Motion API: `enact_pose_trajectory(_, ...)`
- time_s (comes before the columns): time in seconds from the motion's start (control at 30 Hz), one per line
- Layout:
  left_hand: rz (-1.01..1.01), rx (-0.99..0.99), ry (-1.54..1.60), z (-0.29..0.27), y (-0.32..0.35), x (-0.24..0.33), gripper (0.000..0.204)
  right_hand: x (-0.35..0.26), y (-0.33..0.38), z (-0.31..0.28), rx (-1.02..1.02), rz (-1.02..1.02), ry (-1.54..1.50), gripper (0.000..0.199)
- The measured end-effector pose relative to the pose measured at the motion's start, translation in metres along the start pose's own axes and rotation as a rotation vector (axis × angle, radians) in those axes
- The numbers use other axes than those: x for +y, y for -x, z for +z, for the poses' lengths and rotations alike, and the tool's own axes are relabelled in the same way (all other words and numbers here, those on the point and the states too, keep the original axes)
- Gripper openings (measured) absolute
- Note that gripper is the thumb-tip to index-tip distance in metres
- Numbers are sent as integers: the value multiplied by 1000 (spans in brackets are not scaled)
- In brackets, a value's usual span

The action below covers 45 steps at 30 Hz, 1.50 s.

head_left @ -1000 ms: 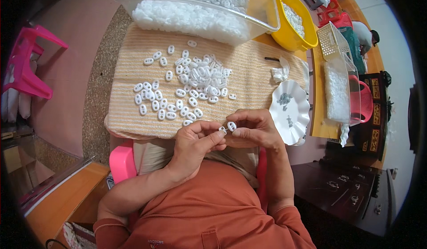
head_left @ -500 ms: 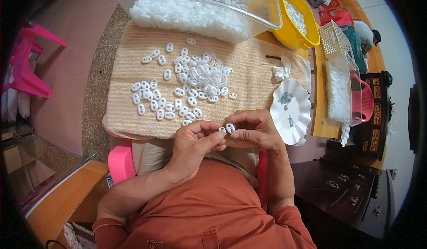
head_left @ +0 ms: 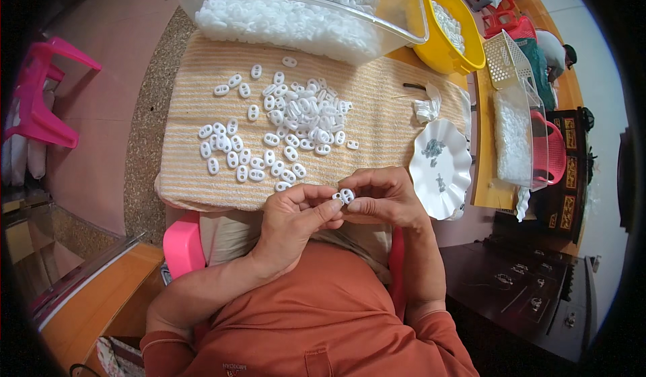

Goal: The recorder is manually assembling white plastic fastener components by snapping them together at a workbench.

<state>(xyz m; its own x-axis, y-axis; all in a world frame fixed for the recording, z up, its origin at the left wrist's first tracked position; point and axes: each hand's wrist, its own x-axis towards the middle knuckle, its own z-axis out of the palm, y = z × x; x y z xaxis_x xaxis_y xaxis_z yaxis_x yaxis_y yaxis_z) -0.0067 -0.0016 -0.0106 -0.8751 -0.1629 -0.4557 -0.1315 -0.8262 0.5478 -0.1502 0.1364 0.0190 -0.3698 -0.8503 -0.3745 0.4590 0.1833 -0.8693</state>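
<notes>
Just past the front edge of a striped towel (head_left: 387, 131), my two hands meet at the fingertips. My left hand (head_left: 291, 217) pinches a small white oval plastic piece with two holes (head_left: 336, 196). Between thumb and fingers of my right hand (head_left: 385, 198) is a second white two-hole piece (head_left: 347, 196), pressed against the first. Whether the two are joined, I cannot tell. Beyond them lies a heap of similar white pieces (head_left: 306, 114), with several more scattered singly to its left. A scalloped white plate (head_left: 459, 178) holding small grey-green bits (head_left: 433, 149) sits right of my right hand.
A clear plastic bin (head_left: 289, 27) full of white pieces stands at the far edge, beside a yellow basin (head_left: 472, 59). Crumpled white wrapping (head_left: 427, 108) and a thin dark stick (head_left: 413, 86) lie near the plate. A pink stool (head_left: 50, 94) stands at left.
The piece in my right hand has moved slightly left, closing onto the one in my left hand. The heap and scattered pieces are unchanged.
</notes>
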Motion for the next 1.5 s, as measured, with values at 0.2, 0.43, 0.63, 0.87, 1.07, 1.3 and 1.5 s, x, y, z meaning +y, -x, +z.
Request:
enact_pose_trajectory(0.2,5,-10,2,0,0,0,17,-1,-1,2,-37,-21,-39,28)
enact_pose_trajectory(0.43,-30,-10,22,1,0,2,16,4,-1,0,-52,-18,-79,28)
enact_pose_trajectory(0.63,-35,-64,62,-1,0,2,16,6,0,0,-72,-57,-25,27)
enact_pose_trajectory(0.87,-34,-81,86,-1,1,1,16,5,2,3,-28,-50,31,25)
enact_pose_trajectory(1.07,-22,-112,93,0,2,-1,12,6,3,2,-66,-121,78,24)
enact_pose_trajectory(1.3,-30,-128,101,-1,-2,-1,16,2,2,5,-63,-133,99,25)
enact_pose_trajectory(1.5,-39,-173,141,-2,-2,1,16,9,-2,4,-96,-344,224,24)
